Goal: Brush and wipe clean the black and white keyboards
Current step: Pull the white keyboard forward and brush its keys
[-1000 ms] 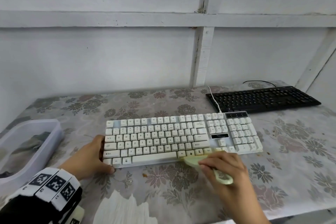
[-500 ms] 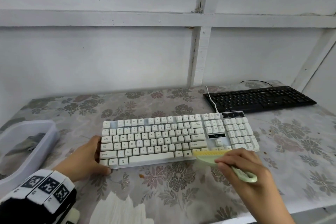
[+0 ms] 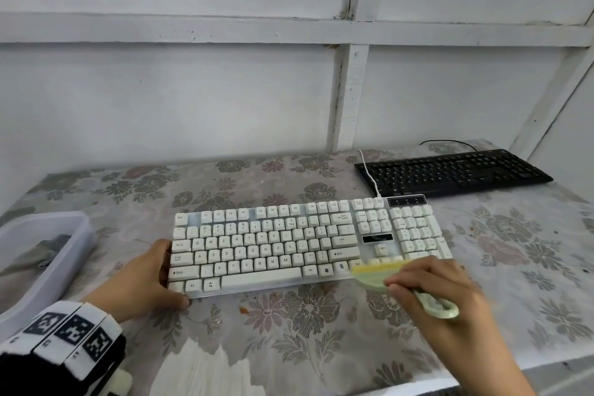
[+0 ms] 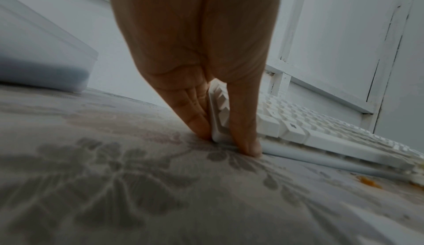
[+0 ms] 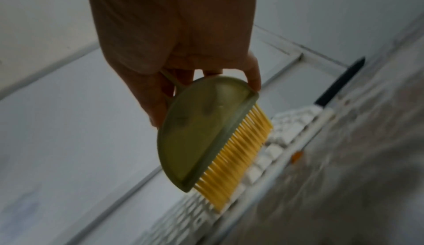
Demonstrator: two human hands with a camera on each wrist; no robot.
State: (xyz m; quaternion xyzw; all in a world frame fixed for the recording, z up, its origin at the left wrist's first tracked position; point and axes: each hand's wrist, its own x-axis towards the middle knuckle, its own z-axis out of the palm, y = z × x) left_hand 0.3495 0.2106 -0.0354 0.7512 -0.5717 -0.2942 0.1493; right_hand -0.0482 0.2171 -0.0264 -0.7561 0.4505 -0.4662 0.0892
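Right hand (image 3: 430,286) gripping brush (image 3: 379,270) at lower right of white keyboard (image 3: 289,244), left hand (image 3: 144,276) clamping its corner — risks flicking crumbs onto bench (image 3: 321,331).

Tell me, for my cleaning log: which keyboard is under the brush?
The white keyboard, nearest the person; the black keyboard lies untouched behind it.

Left hand (image 4: 195,49) pinches the white keyboard's (image 4: 298,127) corner, fingertips down on the flowery tablecloth (image 4: 137,185).
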